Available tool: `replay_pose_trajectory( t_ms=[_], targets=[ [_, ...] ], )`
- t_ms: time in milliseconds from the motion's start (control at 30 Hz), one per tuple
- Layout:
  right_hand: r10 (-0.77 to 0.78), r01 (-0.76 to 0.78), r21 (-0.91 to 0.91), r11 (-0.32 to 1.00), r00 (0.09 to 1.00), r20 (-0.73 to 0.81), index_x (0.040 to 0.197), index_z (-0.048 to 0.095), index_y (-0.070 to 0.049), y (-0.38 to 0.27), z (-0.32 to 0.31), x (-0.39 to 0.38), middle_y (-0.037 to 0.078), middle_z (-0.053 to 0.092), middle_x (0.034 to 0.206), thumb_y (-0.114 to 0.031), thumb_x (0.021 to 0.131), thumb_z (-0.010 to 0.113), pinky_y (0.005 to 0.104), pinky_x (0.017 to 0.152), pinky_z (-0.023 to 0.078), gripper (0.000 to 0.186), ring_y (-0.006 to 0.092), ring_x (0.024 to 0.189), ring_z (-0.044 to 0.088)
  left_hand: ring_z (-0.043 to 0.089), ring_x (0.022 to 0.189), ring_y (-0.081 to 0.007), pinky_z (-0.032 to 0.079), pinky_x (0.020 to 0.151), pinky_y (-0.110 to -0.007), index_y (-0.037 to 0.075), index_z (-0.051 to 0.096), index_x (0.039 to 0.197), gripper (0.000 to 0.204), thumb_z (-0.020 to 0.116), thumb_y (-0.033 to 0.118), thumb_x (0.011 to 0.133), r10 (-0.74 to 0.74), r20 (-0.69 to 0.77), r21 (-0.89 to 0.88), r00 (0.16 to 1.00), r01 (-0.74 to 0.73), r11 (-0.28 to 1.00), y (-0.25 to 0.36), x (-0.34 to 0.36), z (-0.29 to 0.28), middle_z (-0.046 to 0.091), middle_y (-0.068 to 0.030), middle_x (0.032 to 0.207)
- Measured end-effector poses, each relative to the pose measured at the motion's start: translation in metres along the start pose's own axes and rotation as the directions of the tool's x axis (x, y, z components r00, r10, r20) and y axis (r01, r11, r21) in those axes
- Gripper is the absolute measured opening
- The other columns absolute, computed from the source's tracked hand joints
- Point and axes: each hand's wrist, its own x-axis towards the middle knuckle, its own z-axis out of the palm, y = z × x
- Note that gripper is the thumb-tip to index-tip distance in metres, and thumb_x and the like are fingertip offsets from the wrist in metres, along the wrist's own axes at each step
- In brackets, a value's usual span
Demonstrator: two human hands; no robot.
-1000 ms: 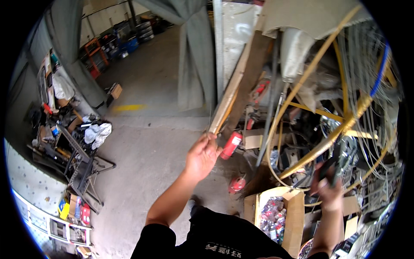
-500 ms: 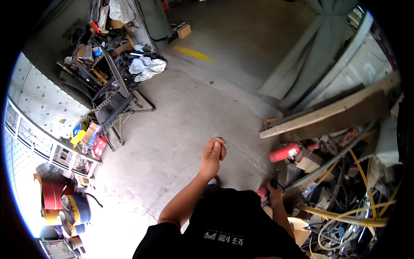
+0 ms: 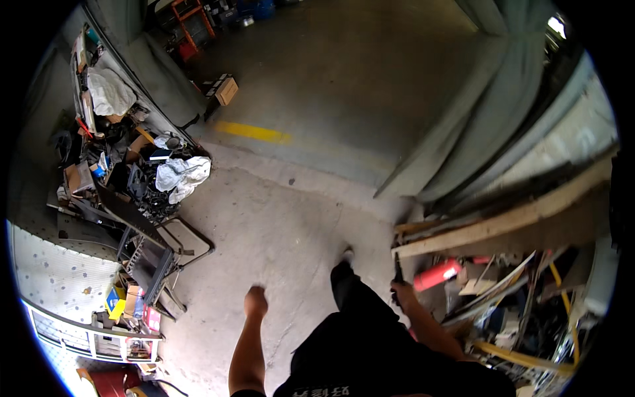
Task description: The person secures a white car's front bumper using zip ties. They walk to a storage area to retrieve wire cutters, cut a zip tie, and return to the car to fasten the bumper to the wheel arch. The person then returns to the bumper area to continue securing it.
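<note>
My left hand (image 3: 256,302) hangs low over the concrete floor (image 3: 264,231), its fingers curled closed and slightly blurred. What it holds, if anything, is hidden. My right hand (image 3: 402,293) is wrapped round a slim black tool (image 3: 397,270) that points up and away from me. The tool's exact kind does not show. Just right of that hand lies a red fire extinguisher (image 3: 436,274), apart from my fingers. One shoe (image 3: 348,254) shows ahead on the floor, below a dark trouser leg.
A folding chair (image 3: 149,264) stands at the left before a heap of scrap and white bags (image 3: 182,175). A wooden plank (image 3: 503,221) borders the clutter with yellow hoses (image 3: 522,357) at the right. Beyond, a grey curtain (image 3: 463,132) hangs by the doorway, and a yellow line (image 3: 253,132) marks the floor.
My left hand, earlier raised at the middle with a thin strand at its fingers, has dropped left. My right hand has moved forward with the black tool. The view has shifted toward the doorway.
</note>
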Motion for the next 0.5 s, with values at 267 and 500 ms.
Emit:
replay_pose_trajectory(
  t_ms=[267,500],
  targets=[
    [-0.163,0.209,-0.12,0.971,0.936,0.313,0.108,0.06,0.0,-0.269,0.083,0.163,0.003,0.052,0.063,-0.017,0.088,0.06,0.0278,0.046,0.04,0.026,0.0125,0.049,0.049,0.036,0.041,-0.0161,0.025,0.039,-0.03,0.01,0.052,0.07,0.026,0.048,0.024,0.092,-0.823,0.554,-0.447,0.126,0.879,-0.166,0.011,0.006,0.083,0.045,-0.0034,0.054],
    [-0.14,0.12,0.084,0.989,0.94,0.31,0.107,0.054,-0.002,-0.461,0.089,0.302,0.003,0.05,0.07,-0.013,0.088,0.062,0.028,0.049,0.037,0.024,0.0115,0.056,0.049,0.06,0.071,-0.0321,0.046,0.064,-0.043,0.008,0.069,0.085,0.021,0.056,0.024,0.085,-0.15,0.415,-0.039,0.897,0.183,0.982,0.036,0.22,0.19,0.067,-0.0134,0.082]
  ],
)
